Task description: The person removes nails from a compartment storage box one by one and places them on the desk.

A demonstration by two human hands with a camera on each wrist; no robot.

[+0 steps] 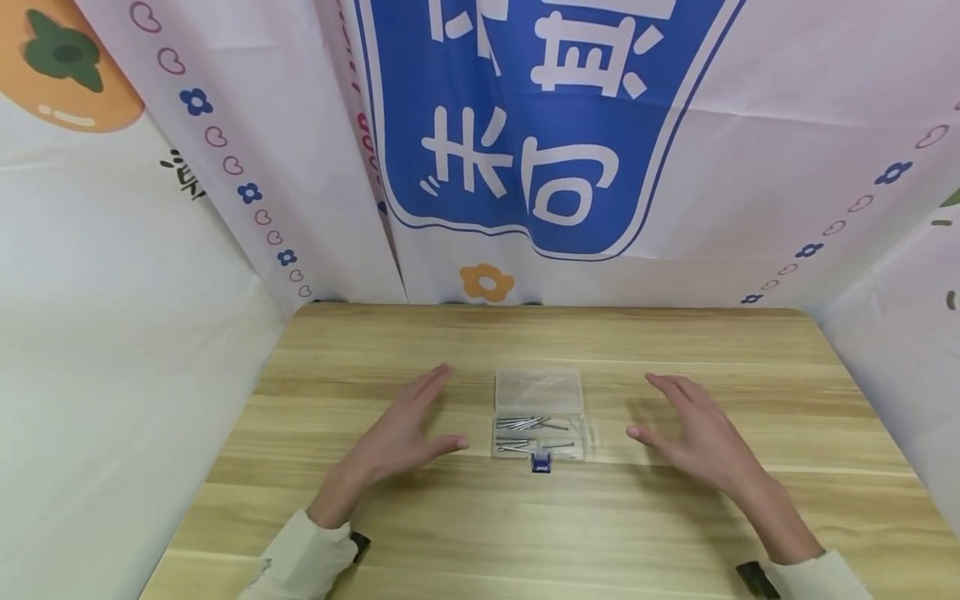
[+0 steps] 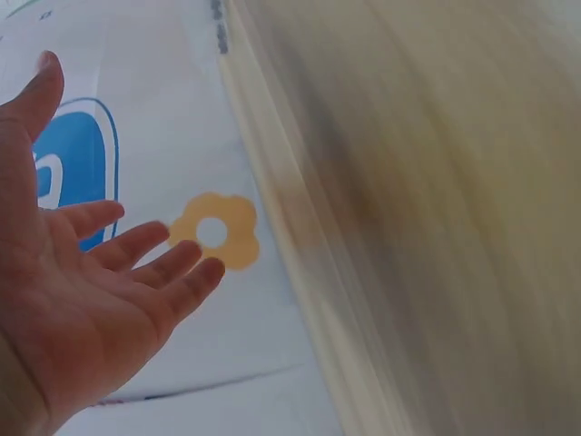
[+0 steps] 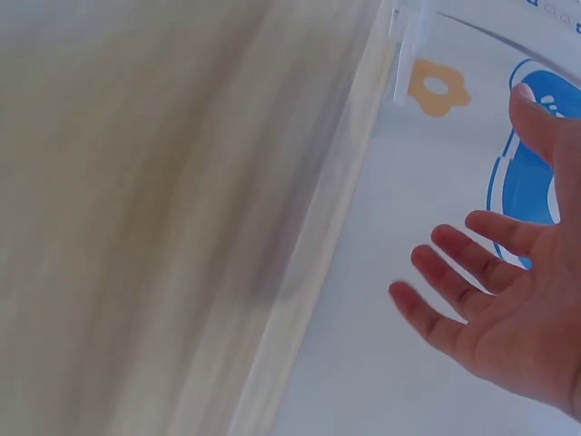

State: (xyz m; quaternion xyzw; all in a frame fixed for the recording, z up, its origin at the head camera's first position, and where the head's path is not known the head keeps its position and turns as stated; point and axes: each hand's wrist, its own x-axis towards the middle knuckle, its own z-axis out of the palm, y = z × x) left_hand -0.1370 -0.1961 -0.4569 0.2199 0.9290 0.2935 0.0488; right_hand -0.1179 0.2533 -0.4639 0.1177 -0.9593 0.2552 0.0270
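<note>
A clear plastic box (image 1: 537, 392) lies on the table between the two hands, its lid folded back toward the far side. Several metal nails (image 1: 525, 423) lie in its compartments, and a small blue label or latch (image 1: 541, 462) sits at its front edge. To the left of the box is my left hand (image 1: 397, 437), fingers spread and thumb apart, holding nothing. My right hand (image 1: 697, 433) is on the other side, likewise relaxed and without anything in it. Both wrist views show the left palm (image 2: 91, 309) and the right palm (image 3: 517, 327) with loosely extended fingers.
The wood-grain table (image 1: 585, 533) reaches back to a printed cloth (image 1: 675, 275) hanging behind it. White cloth also hangs at the left (image 1: 112, 375) and right sides. Dark straps (image 1: 757, 579) show at the sleeve cuffs.
</note>
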